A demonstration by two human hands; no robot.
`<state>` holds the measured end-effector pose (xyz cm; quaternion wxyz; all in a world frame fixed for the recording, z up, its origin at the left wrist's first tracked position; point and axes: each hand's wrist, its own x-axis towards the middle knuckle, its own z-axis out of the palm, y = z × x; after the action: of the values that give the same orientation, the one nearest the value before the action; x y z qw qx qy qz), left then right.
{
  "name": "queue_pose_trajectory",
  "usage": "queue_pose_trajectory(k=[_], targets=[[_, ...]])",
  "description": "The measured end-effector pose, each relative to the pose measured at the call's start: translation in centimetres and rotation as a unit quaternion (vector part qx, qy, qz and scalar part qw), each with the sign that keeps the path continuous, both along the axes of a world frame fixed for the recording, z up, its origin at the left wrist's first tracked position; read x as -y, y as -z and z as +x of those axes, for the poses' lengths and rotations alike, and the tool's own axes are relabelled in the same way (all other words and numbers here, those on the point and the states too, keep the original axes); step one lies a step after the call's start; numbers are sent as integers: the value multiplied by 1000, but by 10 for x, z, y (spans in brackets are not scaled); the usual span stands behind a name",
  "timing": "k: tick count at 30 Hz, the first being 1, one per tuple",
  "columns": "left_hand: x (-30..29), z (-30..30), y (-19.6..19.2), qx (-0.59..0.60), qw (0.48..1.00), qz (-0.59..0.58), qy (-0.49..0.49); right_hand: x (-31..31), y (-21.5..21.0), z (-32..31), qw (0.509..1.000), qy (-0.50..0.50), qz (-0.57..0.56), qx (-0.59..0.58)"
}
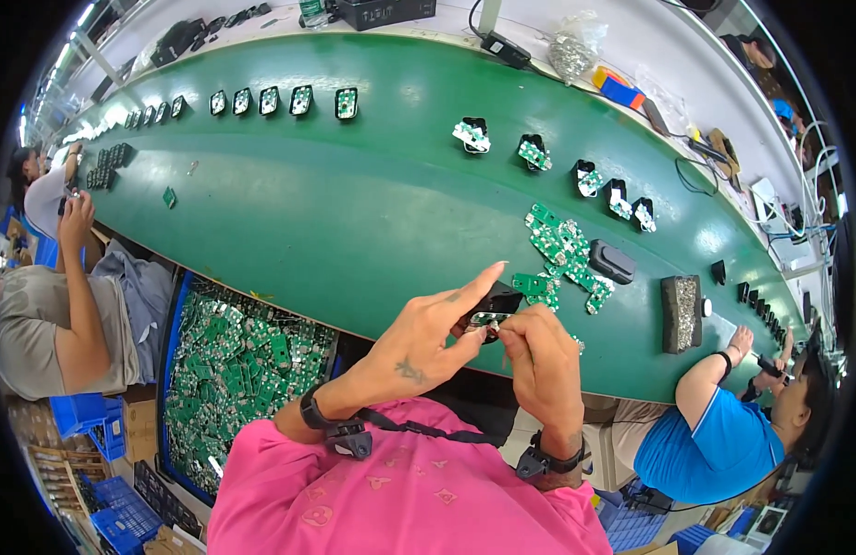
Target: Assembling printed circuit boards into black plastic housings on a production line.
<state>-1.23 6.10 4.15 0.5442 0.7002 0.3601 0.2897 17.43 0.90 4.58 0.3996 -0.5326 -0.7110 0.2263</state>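
Note:
My left hand (419, 342) grips a small black plastic housing (502, 298) close to my body, at the table's near edge. Its index finger stretches out along the housing's far side. A small green circuit board (486, 319) sits at the housing's near opening. My right hand (545, 356) has thumb and fingers pinched together at that board; a small light-coloured part shows by the fingertips, too small to name. Just beyond my hands lies a loose heap of green circuit boards (559, 242). Beside the heap rests a closed black case (612, 262).
Black housings with boards (533, 154) stand in a row across the green table (354, 213). A dark block holding small metal pieces (684, 310) lies right. At lower left is a blue-rimmed bin (173, 347) full of boards. Co-workers sit left (58, 324) and right (706, 444).

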Motion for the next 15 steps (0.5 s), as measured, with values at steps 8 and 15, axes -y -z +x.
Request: queue_pose_trajectory(k=[8, 15], targets=[[7, 2, 4, -4, 996, 92, -14, 2, -2, -1, 1000, -2, 13, 16], [12, 4, 1, -20, 990, 139, -23, 6, 0, -2, 1000, 1, 18, 18]])
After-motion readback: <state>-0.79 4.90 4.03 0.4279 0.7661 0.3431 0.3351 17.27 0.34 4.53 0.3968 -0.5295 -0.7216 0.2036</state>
